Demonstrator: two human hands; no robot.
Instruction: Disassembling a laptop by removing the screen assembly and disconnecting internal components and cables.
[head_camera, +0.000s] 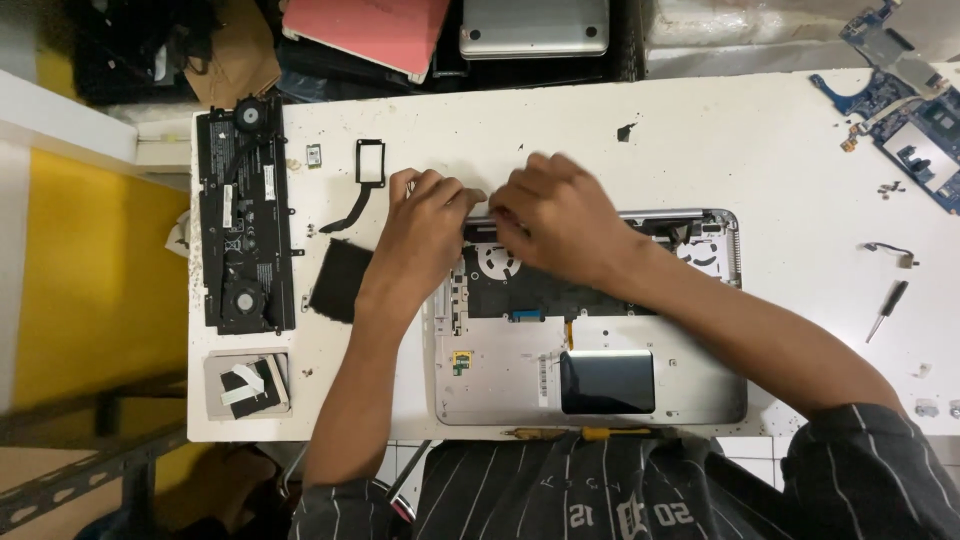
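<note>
hidden: both hands cover laptop base (590, 385) hinge edge
axis: base lies lengthwise left-right on table (760, 160)
left hand (425, 230): fingers curled on hinge edge
right hand (560, 220): fingers pinched there too

A white table (700, 130) fills the frame. On it lie an opened laptop shell (500, 385) at centre, a black battery pack (245, 225) at left, a blue circuit board (905, 120) upper right, and a small screwdriver (887, 310) at right.

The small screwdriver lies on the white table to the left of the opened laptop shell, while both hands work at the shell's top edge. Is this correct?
Not quite. In the head view the small screwdriver lies on the white table to the right of the opened laptop shell, not the left. The rest holds: the left hand and right hand are both at the shell's top edge.
</note>
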